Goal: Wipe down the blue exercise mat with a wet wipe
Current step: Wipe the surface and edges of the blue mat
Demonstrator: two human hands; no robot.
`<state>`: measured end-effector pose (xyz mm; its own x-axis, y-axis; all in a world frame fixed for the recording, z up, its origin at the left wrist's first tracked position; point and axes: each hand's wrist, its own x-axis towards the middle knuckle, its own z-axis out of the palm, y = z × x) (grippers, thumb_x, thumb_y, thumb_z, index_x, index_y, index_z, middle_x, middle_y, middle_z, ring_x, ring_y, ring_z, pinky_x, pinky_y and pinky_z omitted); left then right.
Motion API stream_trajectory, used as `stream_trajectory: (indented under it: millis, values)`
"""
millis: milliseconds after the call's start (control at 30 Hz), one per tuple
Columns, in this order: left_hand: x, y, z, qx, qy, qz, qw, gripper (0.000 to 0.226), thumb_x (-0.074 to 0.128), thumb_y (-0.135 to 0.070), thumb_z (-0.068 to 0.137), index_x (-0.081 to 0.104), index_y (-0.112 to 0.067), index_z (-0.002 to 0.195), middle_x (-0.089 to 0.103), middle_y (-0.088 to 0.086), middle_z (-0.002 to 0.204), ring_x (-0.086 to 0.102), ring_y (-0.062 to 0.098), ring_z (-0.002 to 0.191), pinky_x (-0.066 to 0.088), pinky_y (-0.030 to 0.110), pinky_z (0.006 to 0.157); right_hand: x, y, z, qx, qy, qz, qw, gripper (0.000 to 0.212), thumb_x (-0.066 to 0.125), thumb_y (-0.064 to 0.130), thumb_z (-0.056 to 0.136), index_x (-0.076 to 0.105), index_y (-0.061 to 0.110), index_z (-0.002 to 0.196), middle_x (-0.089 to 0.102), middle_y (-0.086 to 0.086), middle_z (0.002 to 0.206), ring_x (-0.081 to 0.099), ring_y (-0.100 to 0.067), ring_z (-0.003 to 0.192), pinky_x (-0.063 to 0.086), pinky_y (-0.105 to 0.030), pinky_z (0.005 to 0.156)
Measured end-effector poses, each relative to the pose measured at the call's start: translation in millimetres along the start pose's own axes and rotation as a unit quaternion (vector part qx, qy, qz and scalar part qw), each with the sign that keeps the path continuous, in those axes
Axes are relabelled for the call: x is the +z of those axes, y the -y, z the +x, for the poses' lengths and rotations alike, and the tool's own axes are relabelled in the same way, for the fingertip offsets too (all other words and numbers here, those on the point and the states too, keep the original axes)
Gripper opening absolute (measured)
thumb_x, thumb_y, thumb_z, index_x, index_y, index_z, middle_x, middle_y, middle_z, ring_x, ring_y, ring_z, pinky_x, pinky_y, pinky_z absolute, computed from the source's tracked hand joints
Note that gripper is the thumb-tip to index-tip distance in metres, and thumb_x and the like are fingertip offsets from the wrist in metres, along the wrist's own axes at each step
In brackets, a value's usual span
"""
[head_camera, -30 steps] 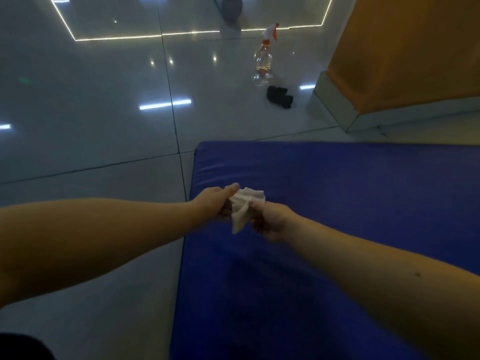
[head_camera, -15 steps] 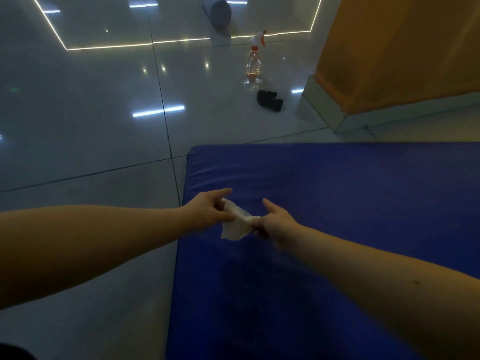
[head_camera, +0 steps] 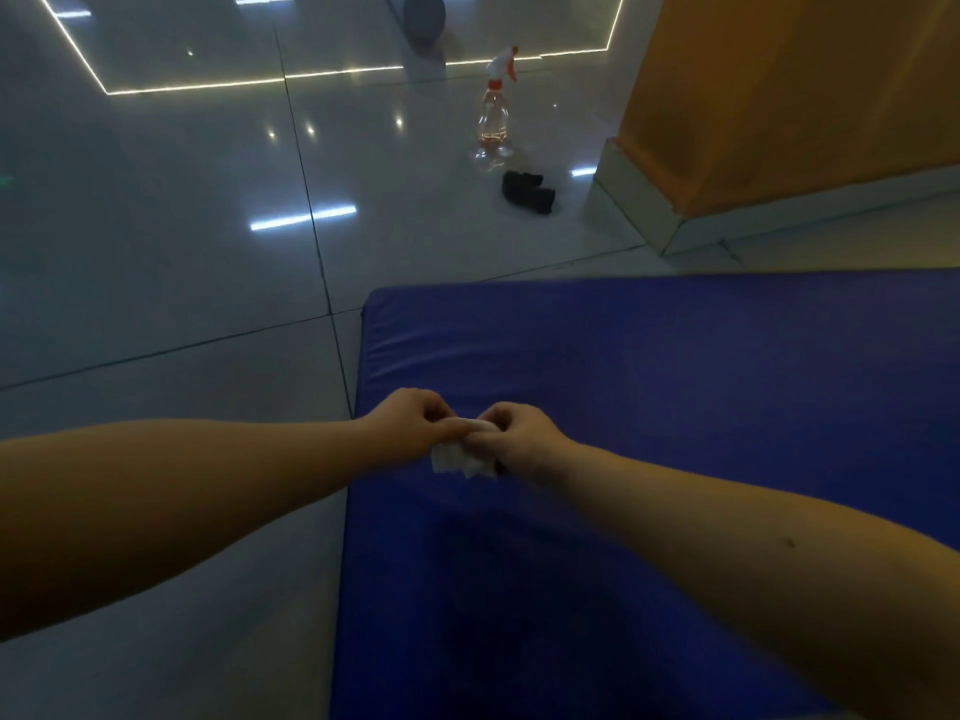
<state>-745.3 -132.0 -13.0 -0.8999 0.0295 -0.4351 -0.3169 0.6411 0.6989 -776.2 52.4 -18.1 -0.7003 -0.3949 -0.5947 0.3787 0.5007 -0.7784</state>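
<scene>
At the far left we see a glossy tiled floor with a thin line of light mirrored in it; a bare forearm reaches in from the left edge, and the left hand at its end hangs over the mat's left border, fingers curled and pinching one end of a white wipe; the wipe is bunched up between the two hands, its loose lower part hanging beneath them over the mat; whether it touches the mat we cannot tell. Just right of it the right hand pinches the other end, knuckles up and fingers curled inward, so that the two hands are almost touching. Farther back on the floor, above the hands, we see a grey rounded thing at the top edge, a clear spray bottle with a white and red trigger standing upright, and a small black thing lying just beside the bottle's base, well apart from the mat. The blue mat lies flat on the floor and fills the lower right, its far left corner rounded and slightly creased; the right forearm crosses it from the lower right corner. At the far right an orange wall rises from a pale skirting beyond the mat's far edge.
</scene>
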Motion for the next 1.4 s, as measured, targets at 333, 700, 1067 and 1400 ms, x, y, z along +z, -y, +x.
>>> stream_trajectory:
  millis: [333,700,1067,1400]
  values:
    - [-18.6,51.5,30.2,-0.097,-0.125,0.051,0.986,0.029,0.063,-0.020,0.095,0.061,-0.012,0.123,0.064,0.007,0.118,0.063,0.021,0.100,0.054,0.036,0.090,-42.4,13.3,55.4,-0.070,-0.251,-0.117,0.959,0.027,0.060,0.019,0.102,0.068,0.007,0.124,0.067,-0.016,0.127,0.065,-0.032,0.110,0.057,-0.045,0.092]
    - [-39.1,96.3,37.9,-0.156,-0.153,0.080,0.973,0.030,0.058,-0.015,0.092,0.061,-0.007,0.120,0.061,0.008,0.111,0.060,0.022,0.094,0.051,0.034,0.081,-15.8,-56.6,86.0,-0.010,-0.106,-0.500,0.859,0.081,0.012,0.070,0.099,-0.021,0.025,0.157,-0.037,-0.004,0.159,-0.036,-0.029,0.146,-0.016,-0.050,0.122]
    - [-34.9,114.1,37.2,-0.171,-0.144,0.087,0.971,0.022,0.059,-0.015,0.094,0.066,-0.013,0.115,0.067,0.007,0.112,0.062,0.018,0.094,0.051,0.032,0.081,106.8,-7.3,109.9,-0.183,0.000,-0.519,0.835,0.072,0.020,0.045,0.108,-0.013,0.006,0.158,-0.028,-0.010,0.164,-0.028,-0.023,0.150,-0.012,-0.043,0.125]
    - [-32.3,119.0,40.1,-0.178,-0.138,0.060,0.973,0.028,0.064,-0.020,0.092,0.063,-0.008,0.118,0.063,0.006,0.107,0.061,0.023,0.096,0.050,0.034,0.086,-37.5,-35.2,108.4,-0.202,-0.061,-0.533,0.819,0.065,0.031,0.033,0.109,-0.001,0.011,0.162,-0.009,-0.007,0.169,-0.008,-0.020,0.156,-0.001,-0.039,0.127]
